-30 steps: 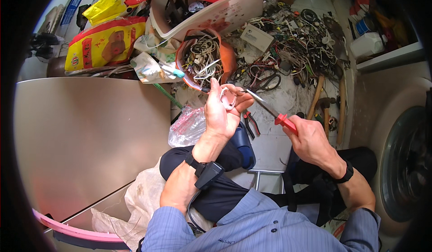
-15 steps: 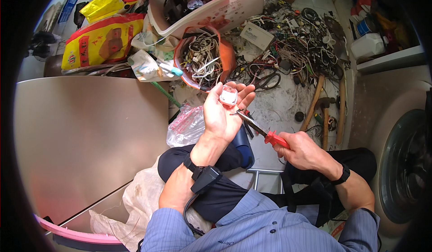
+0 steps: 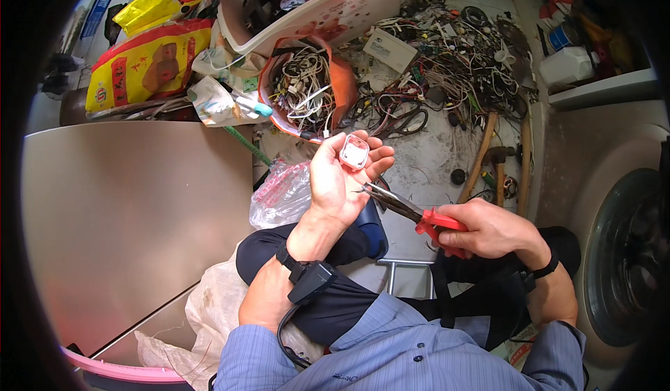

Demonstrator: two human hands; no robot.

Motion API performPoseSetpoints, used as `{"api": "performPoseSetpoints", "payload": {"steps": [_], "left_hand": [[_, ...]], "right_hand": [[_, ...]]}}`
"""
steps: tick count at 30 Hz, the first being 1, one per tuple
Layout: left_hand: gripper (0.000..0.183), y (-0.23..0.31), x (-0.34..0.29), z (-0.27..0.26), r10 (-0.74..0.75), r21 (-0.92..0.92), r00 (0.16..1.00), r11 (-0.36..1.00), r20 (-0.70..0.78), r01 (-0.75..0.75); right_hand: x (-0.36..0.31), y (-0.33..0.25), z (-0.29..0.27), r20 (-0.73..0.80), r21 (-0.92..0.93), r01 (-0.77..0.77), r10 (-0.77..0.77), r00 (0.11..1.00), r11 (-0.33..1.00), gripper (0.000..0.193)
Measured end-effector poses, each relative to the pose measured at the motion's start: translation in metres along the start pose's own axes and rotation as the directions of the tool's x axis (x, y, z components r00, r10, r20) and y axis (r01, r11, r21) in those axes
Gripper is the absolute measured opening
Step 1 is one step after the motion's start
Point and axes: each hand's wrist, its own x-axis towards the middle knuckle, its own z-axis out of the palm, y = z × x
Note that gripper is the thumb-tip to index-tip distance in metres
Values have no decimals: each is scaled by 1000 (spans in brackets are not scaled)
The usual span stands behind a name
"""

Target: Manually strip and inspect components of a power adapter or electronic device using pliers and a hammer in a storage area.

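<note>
My left hand (image 3: 333, 190) is palm up and holds a small rounded-square case (image 3: 354, 152), white inside with a red rim, between thumb and fingers. My right hand (image 3: 494, 229) grips red-handled pliers (image 3: 396, 202) with long metal jaws pointing up and left. The jaw tips are beside the left palm, just below the case. A small dark sliver, perhaps a bit of wire, shows at the tips; whether the jaws hold it I cannot tell.
Beyond my hands stands an orange bucket (image 3: 342, 87) full of cables. A heap of wires and small parts (image 3: 464, 70) covers the floor at the far right, near a hammer (image 3: 500, 157). A metallic panel (image 3: 139, 230) lies left; a round-doored appliance (image 3: 624, 251) is right.
The pliers' handles have spread apart and my right hand has shifted slightly down and right. The case has tilted a little in my left hand. The whole view has shifted slightly.
</note>
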Motion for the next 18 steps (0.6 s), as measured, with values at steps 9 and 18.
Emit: {"api": "performPoseSetpoints", "payload": {"steps": [9,18], "left_hand": [[40,-6,-4,17,-32,56,992,998,-119,39],[50,8,-3,-2,-96,55,995,994,1,96]], "right_hand": [[3,22,3,-143,-316,108,-160,977,943,24],[7,15,10,-83,-257,-10,-12,997,966,22]]}}
